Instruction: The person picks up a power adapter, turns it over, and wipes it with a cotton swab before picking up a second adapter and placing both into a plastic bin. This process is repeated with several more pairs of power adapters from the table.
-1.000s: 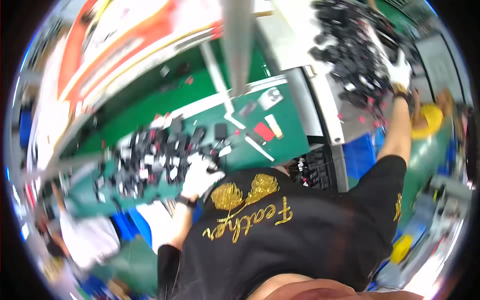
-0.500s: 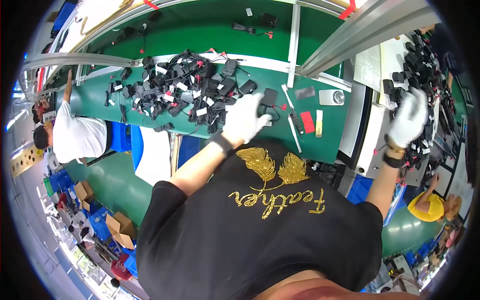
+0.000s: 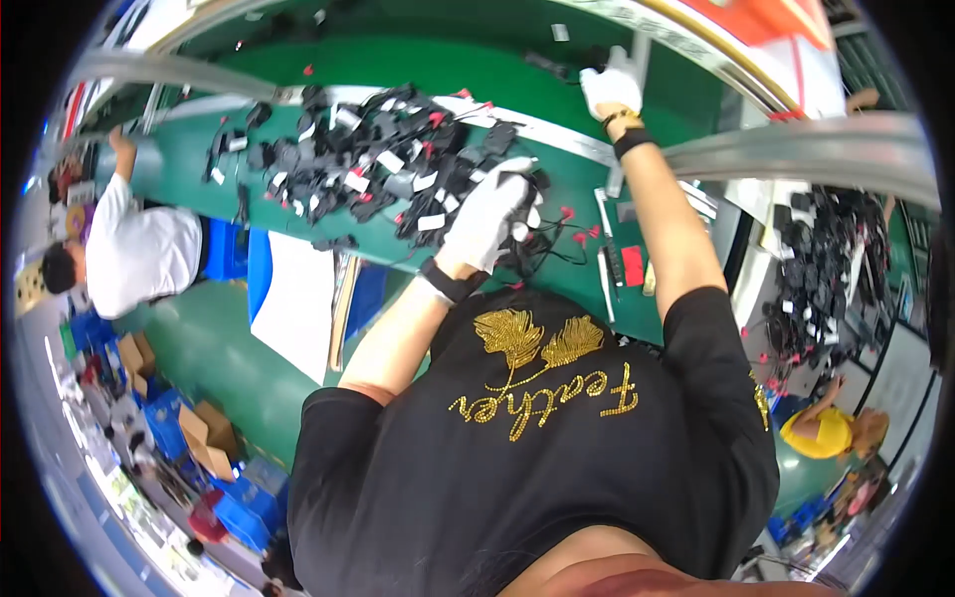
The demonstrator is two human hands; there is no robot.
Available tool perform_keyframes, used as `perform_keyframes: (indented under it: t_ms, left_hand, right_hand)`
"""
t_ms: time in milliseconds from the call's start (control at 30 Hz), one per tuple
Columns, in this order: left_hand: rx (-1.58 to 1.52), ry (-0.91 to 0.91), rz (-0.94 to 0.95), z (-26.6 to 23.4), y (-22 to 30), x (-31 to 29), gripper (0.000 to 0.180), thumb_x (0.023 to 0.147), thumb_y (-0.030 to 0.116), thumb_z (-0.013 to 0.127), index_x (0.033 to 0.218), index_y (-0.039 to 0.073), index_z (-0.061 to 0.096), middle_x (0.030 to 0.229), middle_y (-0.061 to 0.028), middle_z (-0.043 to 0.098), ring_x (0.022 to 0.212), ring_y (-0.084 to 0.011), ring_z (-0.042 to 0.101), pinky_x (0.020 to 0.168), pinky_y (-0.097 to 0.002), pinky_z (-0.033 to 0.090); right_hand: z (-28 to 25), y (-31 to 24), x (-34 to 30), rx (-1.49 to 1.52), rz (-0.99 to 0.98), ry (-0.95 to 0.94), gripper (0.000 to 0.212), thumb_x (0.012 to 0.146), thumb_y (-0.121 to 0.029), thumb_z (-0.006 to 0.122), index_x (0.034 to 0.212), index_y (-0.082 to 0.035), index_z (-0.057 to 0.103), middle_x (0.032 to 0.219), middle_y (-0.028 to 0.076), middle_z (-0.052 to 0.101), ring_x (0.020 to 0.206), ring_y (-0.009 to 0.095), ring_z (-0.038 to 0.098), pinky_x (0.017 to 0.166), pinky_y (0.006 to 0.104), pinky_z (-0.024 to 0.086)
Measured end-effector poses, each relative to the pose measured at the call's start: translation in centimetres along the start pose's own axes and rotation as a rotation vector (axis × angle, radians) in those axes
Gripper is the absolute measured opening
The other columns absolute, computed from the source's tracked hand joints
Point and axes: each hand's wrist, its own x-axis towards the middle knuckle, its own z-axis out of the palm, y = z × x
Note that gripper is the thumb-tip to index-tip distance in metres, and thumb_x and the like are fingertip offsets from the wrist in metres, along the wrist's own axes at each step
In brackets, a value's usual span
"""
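Note:
My left hand [image 3: 487,214], in a white glove, is closed around a black power adapter [image 3: 535,189] at the right end of a large heap. Thin black cables with red plug caps [image 3: 567,213] trail from it to the right. Far across, my right hand [image 3: 611,88], also gloved, reaches over the green belt behind the metal rail with its fingers apart and nothing visible in them. Nearest to it lies a dark adapter with its cable [image 3: 547,66]. The heap of black adapters [image 3: 373,164] carries white labels and red caps.
A white stick-like tool [image 3: 605,254], a dark pen-like tool [image 3: 615,267] and a red card [image 3: 633,266] lie on the green table. Metal posts [image 3: 796,154] cross the right side. Another adapter heap [image 3: 831,259] is at far right. A person in white [image 3: 149,249] works at left.
My right hand has swung from the right-hand heap to the far belt. My left hand has closed around an adapter, with more red-capped cables beside it. The view has shifted slightly.

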Motion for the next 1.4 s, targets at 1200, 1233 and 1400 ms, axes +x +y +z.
perform_keyframes:
  t_ms: [1200,1233,1400]
  left_hand:
    - [-0.675,-0.357,-0.075,4.0,6.6,-5.2,0.047,0.102,0.042,0.034,0.128,0.005,0.048,0.121,-0.0164,0.059,0.091,-0.0233,0.062,0.075,-0.0321,0.053]
    - [-0.302,-0.277,0.079,4.2,6.4,-5.4,0.043,0.101,0.037,0.037,0.127,0.005,0.048,0.119,-0.0160,0.060,0.091,-0.0237,0.062,0.076,-0.0326,0.053]
    - [0.062,-0.155,0.251,4.4,6.2,-5.9,0.037,0.091,0.010,0.053,0.127,0.001,0.047,0.112,-0.0128,0.059,0.095,-0.0234,0.062,0.084,-0.0335,0.052]
  right_hand:
    - [-18.1,-8.1,-23.6,1.000,0.195,-0.035,0.039,0.099,-0.035,0.041,0.123,-0.006,0.054,0.087,0.008,0.062,0.057,0.009,0.054,0.044,0.0196,0.040]
    - [-18.0,-8.3,-23.8,1.083,0.265,-0.070,0.037,0.098,-0.031,0.044,0.123,-0.004,0.053,0.094,0.008,0.061,0.068,0.011,0.056,0.053,0.0217,0.044]
    - [-17.7,-9.6,-24.4,1.218,0.279,-0.061,0.037,0.092,-0.011,0.056,0.125,0.001,0.047,0.111,0.011,0.059,0.097,0.014,0.057,0.085,0.0260,0.047]
